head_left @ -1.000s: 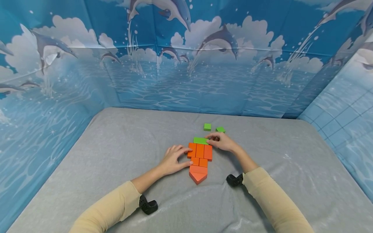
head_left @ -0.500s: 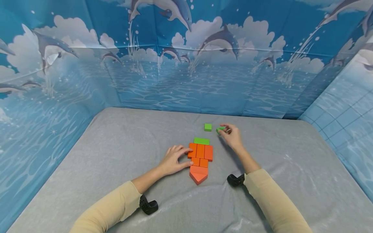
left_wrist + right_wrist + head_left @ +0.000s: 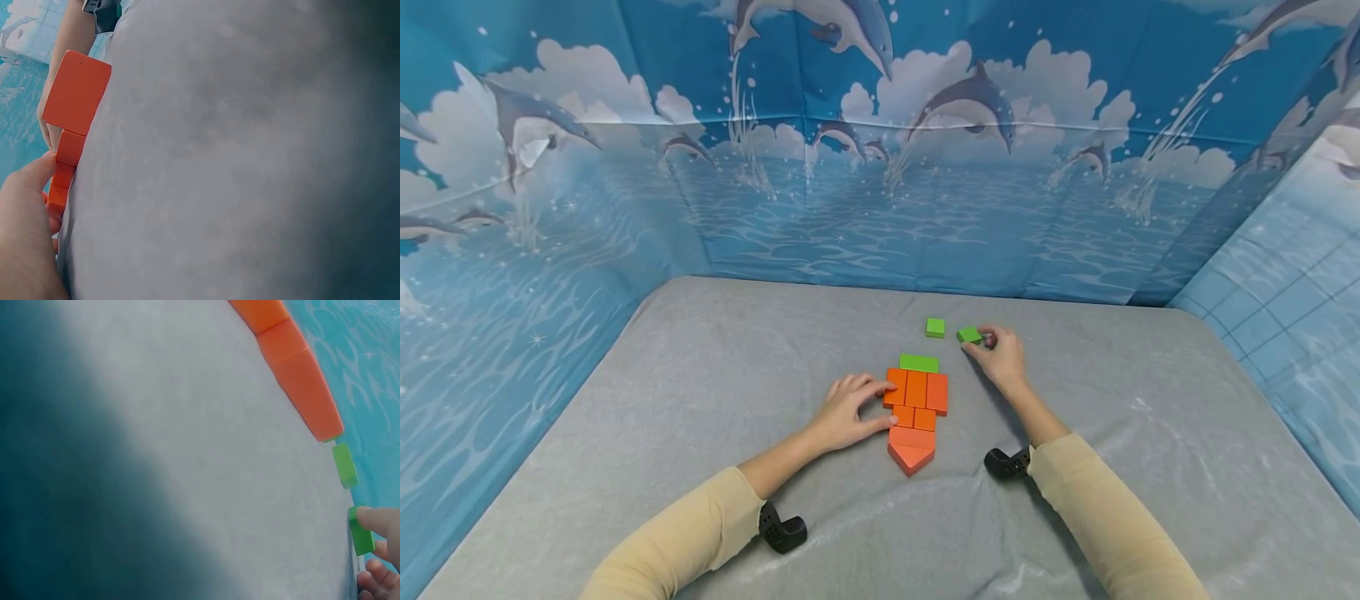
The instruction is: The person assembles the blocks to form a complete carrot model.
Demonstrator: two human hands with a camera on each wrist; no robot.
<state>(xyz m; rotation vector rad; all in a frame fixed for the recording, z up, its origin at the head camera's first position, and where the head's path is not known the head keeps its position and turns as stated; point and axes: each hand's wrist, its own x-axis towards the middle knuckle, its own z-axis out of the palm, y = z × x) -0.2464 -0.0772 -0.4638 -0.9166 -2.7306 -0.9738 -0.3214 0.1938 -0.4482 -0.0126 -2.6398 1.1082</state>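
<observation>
Flat orange blocks (image 3: 916, 389) lie edge to edge in the head view, with smaller orange blocks (image 3: 903, 416) and a pointed red-orange block (image 3: 912, 450) nearer me. A long green block (image 3: 919, 363) lies along their far end. My left hand (image 3: 846, 414) rests at the left side of the orange blocks, thumb and a finger spread apart and touching them. Farther right, my right hand (image 3: 1000, 357) pinches a small green block (image 3: 969, 335) between thumb and finger. The thumb on that block shows in the right wrist view; the other fingers are partly hidden.
Another small green block (image 3: 935, 327) lies on the grey cloth (image 3: 760, 333), left of the pinched one. A blue dolphin-print curtain (image 3: 880, 217) stands behind the table and along its sides. Black camera mounts (image 3: 782, 529) sit at both wrists.
My right hand has left the long green block and moved away and to the right, onto a small green block. My left hand and the orange blocks have stayed in place.
</observation>
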